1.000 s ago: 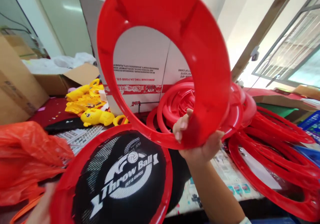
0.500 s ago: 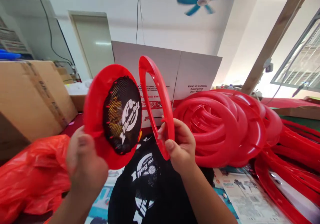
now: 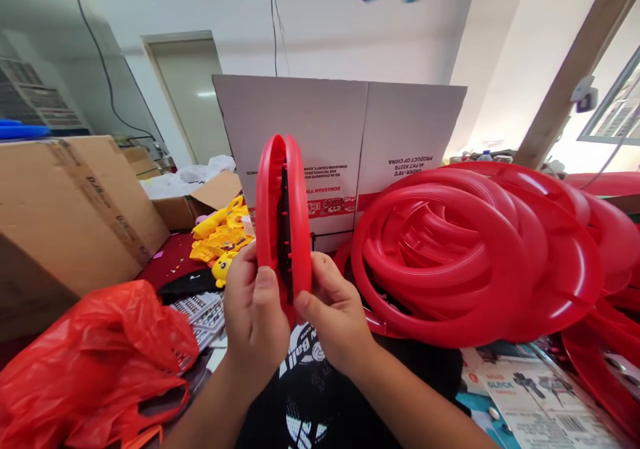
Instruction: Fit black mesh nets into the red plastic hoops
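I hold two red plastic parts edge-on in front of me, pressed face to face. My left hand [image 3: 255, 309] grips the red disc with black mesh [image 3: 267, 202] on the left. My right hand [image 3: 333, 315] grips the red ring [image 3: 301, 209] on the right. Black mesh and small red pegs show in the narrow gap between them. Under my hands lies a heap of black mesh pieces [image 3: 310, 382] printed with a white "Throw Ball" logo.
A pile of red rings [image 3: 465, 255] leans at the right. A white carton [image 3: 350, 149] stands behind, a brown box [image 3: 65, 202] at the left. A red plastic bag [image 3: 90, 362] lies front left. Yellow toys [image 3: 223, 232] and printed sheets [image 3: 530, 395] lie on the table.
The disc and the ring were held apart and angled; now both hands have brought them together, edge-on and upright. Earlier still, the ring was raised high in my right hand.
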Action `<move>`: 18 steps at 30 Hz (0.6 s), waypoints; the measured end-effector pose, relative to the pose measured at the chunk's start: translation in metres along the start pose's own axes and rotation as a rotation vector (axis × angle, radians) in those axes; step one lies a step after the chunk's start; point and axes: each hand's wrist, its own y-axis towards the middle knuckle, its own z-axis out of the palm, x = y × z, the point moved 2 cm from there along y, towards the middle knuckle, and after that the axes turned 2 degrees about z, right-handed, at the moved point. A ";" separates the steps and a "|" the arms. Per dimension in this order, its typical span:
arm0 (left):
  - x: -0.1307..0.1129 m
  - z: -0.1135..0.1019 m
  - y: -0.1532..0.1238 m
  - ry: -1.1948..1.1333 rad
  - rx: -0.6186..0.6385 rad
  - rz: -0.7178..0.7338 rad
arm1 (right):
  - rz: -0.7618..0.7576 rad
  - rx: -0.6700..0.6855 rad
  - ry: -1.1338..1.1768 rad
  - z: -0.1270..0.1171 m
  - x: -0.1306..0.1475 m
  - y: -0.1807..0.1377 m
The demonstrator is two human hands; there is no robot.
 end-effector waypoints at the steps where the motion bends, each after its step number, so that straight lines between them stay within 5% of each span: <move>1: 0.001 -0.001 0.001 0.020 -0.001 -0.004 | -0.005 -0.008 0.002 -0.001 -0.001 0.001; 9: 0.013 0.001 -0.002 -0.041 0.050 -0.068 | -0.073 -0.001 -0.130 0.000 0.002 -0.006; 18: 0.011 -0.001 -0.002 0.001 0.095 0.193 | -0.018 0.049 -0.003 0.002 -0.002 -0.006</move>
